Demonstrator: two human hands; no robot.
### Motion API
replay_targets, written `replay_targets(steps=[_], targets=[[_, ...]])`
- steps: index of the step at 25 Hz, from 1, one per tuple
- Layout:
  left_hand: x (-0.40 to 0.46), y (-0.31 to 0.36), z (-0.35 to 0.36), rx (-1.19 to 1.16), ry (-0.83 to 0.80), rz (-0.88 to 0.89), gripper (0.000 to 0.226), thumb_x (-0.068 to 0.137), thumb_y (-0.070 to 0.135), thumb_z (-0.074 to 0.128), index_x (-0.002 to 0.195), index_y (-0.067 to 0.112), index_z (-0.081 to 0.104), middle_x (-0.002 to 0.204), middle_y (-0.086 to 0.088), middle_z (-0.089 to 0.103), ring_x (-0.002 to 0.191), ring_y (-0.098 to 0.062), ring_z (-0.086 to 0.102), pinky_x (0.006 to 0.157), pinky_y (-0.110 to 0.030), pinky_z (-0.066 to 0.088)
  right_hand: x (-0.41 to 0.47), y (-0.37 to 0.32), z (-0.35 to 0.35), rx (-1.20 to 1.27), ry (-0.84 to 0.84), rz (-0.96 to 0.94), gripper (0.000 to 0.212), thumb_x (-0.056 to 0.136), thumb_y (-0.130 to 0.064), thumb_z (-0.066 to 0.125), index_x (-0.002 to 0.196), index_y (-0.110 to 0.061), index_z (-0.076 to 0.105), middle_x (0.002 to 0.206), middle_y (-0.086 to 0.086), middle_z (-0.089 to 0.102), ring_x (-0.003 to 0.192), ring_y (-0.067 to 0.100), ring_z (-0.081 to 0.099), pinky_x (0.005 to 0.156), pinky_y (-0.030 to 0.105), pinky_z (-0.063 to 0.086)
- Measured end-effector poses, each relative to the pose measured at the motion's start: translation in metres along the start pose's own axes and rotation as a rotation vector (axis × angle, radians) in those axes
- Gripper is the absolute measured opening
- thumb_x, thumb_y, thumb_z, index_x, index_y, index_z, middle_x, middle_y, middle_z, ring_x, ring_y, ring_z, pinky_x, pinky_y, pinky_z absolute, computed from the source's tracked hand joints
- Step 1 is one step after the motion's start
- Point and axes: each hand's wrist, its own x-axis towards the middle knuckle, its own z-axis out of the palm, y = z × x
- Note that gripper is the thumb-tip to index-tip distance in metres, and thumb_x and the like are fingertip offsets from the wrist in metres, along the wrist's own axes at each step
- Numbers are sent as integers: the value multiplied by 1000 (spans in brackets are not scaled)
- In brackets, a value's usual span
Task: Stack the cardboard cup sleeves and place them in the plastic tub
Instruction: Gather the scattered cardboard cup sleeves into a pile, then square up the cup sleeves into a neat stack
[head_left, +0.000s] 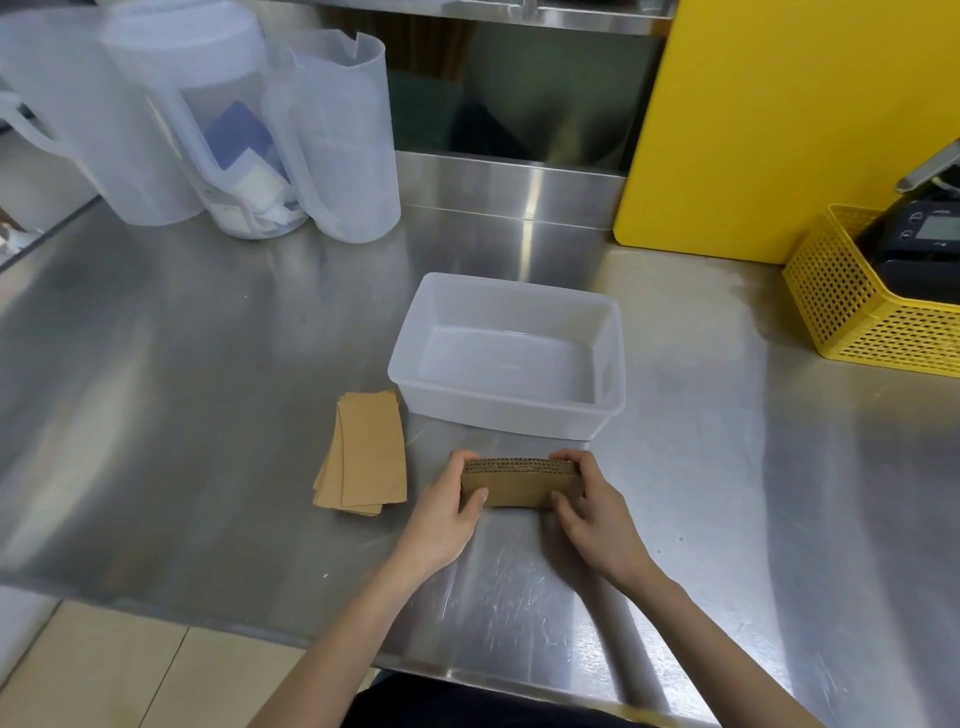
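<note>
A bundle of brown cardboard cup sleeves stands on its long edge on the steel counter, just in front of the plastic tub. My left hand grips its left end and my right hand grips its right end. The translucent white plastic tub sits behind the bundle with nothing in it. A second, loosely fanned pile of flat sleeves lies on the counter to the left of the tub's near corner.
Three translucent plastic pitchers stand at the back left. A yellow perforated basket holding a black device sits at the right edge. A tall yellow panel rises behind the tub. The counter's front edge runs below my forearms.
</note>
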Motion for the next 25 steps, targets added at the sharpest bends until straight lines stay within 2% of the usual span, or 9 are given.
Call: replay_targets(steps=[4,7,9,11,14,17,20,23,25], targets=[[-8,9,-20,-33,46,28,23,88,18,51,110,15,47,80,-4,64,71,-17,62,64,-14,46,8,-23,-10,52,57,-81,48,83,0,53,117,-29,37,101,-17,48,82,-18,47,72,-2,36],[-14,14,-39,-66,80,57,15,86,18,54,99,20,47,68,4,61,55,-1,59,55,-7,44,22,-48,-12,53,33,-122,50,83,-4,55,126,-24,38,99,-26,44,84,-14,46,73,3,39],[-16,10,-52,-99,138,54,14,86,21,55,98,23,50,78,-4,67,65,-10,66,67,-22,54,31,-66,-8,23,-22,-140,53,84,-7,54,130,-25,35,94,-25,42,85,-2,46,73,10,38],[-18,5,-64,-116,196,23,10,86,24,55,92,29,50,84,-8,69,73,-23,68,75,-38,57,39,-80,0,5,-77,-154,56,85,-7,52,135,-23,32,102,-15,42,90,8,41,83,18,34],[-23,-6,-82,-156,227,-29,12,86,20,56,91,30,51,73,2,64,59,-13,66,63,-30,59,51,-97,16,-39,-129,-190,57,85,-9,52,136,-21,31,96,-15,41,84,5,41,82,15,33],[-22,-18,-99,-193,291,-53,17,84,18,58,100,21,53,83,-4,66,72,-18,67,65,-28,59,58,-108,33,-49,-127,-176,48,83,-11,55,128,-19,39,83,-24,40,74,-2,46,66,6,38],[-13,-26,-116,-146,351,-53,23,82,19,61,103,19,52,96,-12,68,87,-28,64,82,-37,52,60,-112,46,-32,-108,-113,36,83,-15,57,117,-14,45,91,-5,52,78,12,50,72,20,45],[1,-29,-134,-111,356,-49,30,81,19,63,107,15,49,93,-8,64,78,-17,57,73,-12,44,59,-110,55,-51,-125,-56,27,84,-17,57,109,-9,49,94,4,55,80,21,52,78,32,47],[13,-29,-144,-98,335,-54,33,81,18,63,111,8,50,97,-7,61,82,-16,54,73,-14,41,57,-110,61,-68,-164,-37,26,85,-19,56,109,-10,50,90,4,56,77,20,53,72,27,45]])
